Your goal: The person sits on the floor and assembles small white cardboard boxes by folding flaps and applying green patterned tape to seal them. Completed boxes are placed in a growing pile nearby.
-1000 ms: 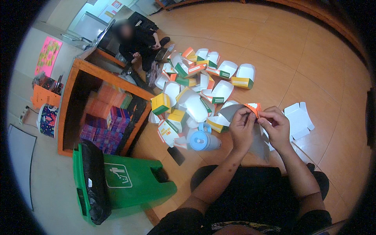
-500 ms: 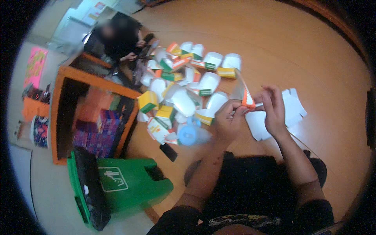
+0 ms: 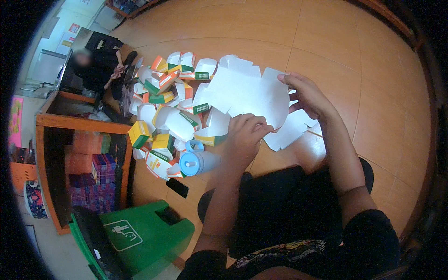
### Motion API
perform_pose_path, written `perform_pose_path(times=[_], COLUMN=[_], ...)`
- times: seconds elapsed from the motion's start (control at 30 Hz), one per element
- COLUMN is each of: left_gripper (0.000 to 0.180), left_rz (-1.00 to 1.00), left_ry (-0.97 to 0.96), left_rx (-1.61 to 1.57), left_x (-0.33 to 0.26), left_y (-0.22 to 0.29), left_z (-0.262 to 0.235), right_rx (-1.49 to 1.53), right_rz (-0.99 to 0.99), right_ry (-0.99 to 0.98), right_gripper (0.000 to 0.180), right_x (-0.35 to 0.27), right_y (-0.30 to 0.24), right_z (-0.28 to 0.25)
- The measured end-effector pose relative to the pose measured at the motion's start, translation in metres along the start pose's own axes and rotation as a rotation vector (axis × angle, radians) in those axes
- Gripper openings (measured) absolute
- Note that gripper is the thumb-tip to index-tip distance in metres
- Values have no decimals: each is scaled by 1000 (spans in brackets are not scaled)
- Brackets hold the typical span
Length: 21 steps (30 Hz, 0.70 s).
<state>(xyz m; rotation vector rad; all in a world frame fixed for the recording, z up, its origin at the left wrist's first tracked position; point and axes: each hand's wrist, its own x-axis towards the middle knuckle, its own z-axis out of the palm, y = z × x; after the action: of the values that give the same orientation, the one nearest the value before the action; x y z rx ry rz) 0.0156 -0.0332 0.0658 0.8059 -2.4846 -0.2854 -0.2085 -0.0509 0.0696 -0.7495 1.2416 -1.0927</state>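
A flat, unfolded white carton blank (image 3: 249,95) with cut flaps spreads between my hands, its plain side up. My left hand (image 3: 247,137) grips its near edge with bent fingers. At the right edge, my right hand (image 3: 310,95) pinches it, thumb on top and fingers partly hidden beneath. Another white blank (image 3: 287,135) lies on the floor below my right hand. Left of the held blank sits a heap of folded paper food boxes (image 3: 179,123) in white, yellow, green and orange. The held sheet overlaps some of them in view.
A light blue lidded tumbler (image 3: 198,163) and a black phone (image 3: 177,188) are near my left forearm. A green bin (image 3: 144,231) lies at lower left beside a wooden shelf (image 3: 84,122) with plaid packs. A person in black (image 3: 100,70) sits at far left.
An orange-edged carton piece was seen nearly edge-on between my hands; now a broad white face shows. My hands have moved apart, and the view has shifted to the right.
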Motion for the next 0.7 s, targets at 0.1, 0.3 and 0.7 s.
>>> perform_pose_path(times=[0.1,0.3,0.7], left_gripper=[25,21,13], left_rz=[-66,-400,-735], left_ry=[-27,30,466], left_rx=[6,-253,-974], left_x=[-3,1,4], left_y=[-4,-1,1], left_z=[4,13,29], right_rx=[29,-389,199], right_rz=[-50,-558,-355], right_ry=[14,206,121], right_gripper=[33,18,13], right_x=[7,10,-7], right_y=[5,31,36], right_z=[-2,33,69])
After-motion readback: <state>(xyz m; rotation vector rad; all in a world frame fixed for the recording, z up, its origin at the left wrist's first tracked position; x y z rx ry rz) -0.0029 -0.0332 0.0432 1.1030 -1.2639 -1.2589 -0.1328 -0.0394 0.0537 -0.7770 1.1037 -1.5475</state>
